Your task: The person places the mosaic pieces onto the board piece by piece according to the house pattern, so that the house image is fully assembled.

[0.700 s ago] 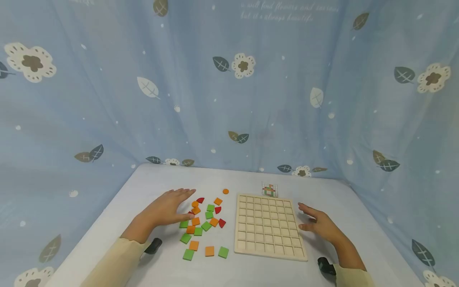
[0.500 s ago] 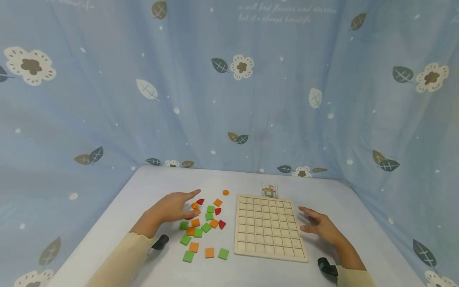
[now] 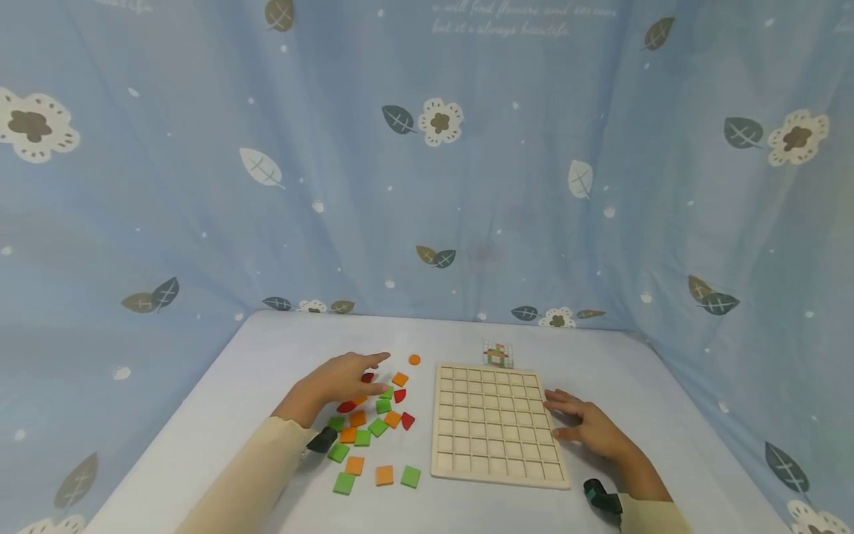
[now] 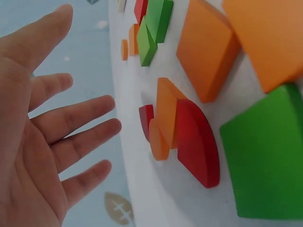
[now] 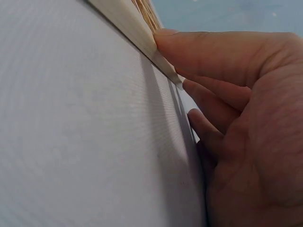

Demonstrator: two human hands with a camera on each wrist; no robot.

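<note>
My left hand (image 3: 342,380) hovers over the far part of a scatter of coloured tiles, fingers extended and spread, holding nothing. Beneath and around it in the left wrist view are a red quarter-round tile (image 4: 198,144), an orange square tile (image 4: 166,111), a small orange round tile (image 4: 158,141) and a green square tile (image 4: 265,158). To the right lies a pale wooden grid board (image 3: 434,437) with bare cells. My right hand (image 3: 590,429) is at its right side, with thumb (image 5: 208,52) and fingertips right at the board's edge (image 5: 128,23), fingers loosely bent.
A small printed card (image 3: 497,354) with a coloured grid picture lies behind the board. An orange round tile (image 3: 414,360) sits apart at the back. Nearer the front are an orange square (image 3: 384,475) and a green square (image 3: 411,476). A blue patterned curtain (image 3: 434,185) encloses the white table (image 3: 507,512).
My left hand has moved right and slightly forward over the tiles. My right hand has shifted a little left, up to the board's edge. The view has turned slightly.
</note>
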